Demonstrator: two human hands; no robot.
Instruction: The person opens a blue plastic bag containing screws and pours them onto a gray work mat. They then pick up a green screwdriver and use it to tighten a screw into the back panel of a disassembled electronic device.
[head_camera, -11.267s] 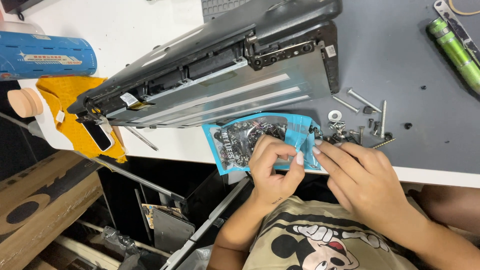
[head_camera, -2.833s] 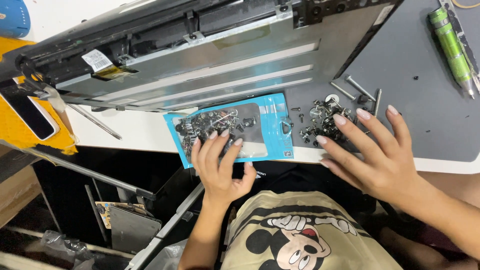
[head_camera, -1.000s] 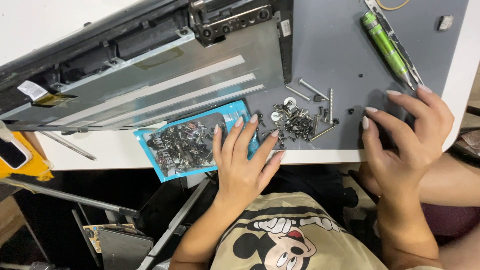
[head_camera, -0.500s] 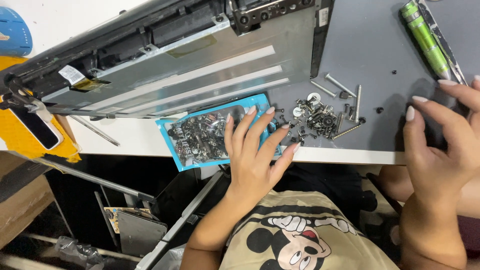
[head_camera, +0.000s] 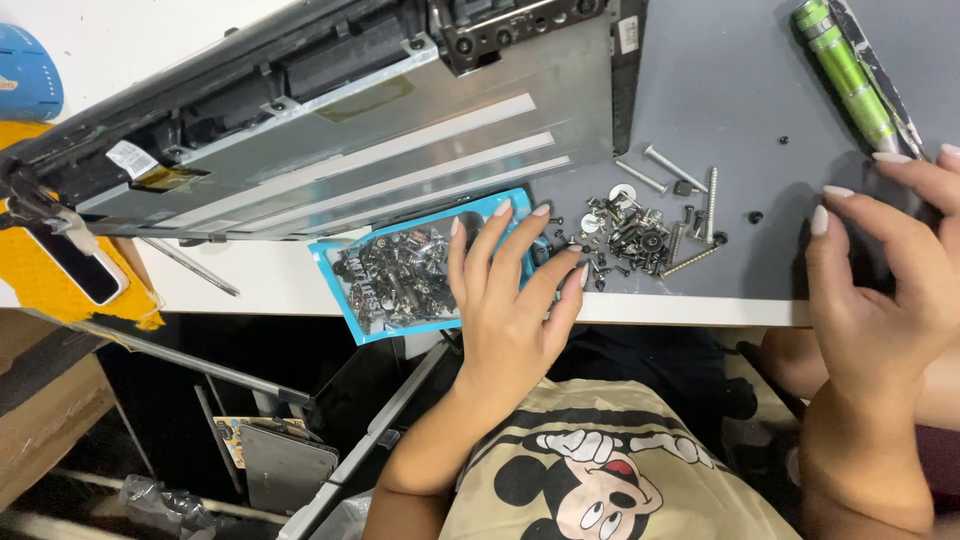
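Compared with half a second ago, your left hand (head_camera: 505, 300) stays spread flat on the blue bag of screws (head_camera: 410, 270), fingers wide and holding nothing, while your right hand (head_camera: 885, 270) has moved a little closer to the green screwdriver (head_camera: 845, 70). The right hand is open and holds nothing, with its fingertips just beside the screwdriver's lower end. The blue bag lies at the table edge (head_camera: 690, 310), partly over it, just below the opened metal chassis (head_camera: 340, 130). The loose pile of screws (head_camera: 640, 225) sits on the grey mat (head_camera: 740, 110), right of the bag, between your hands. The mat above the pile is bare.
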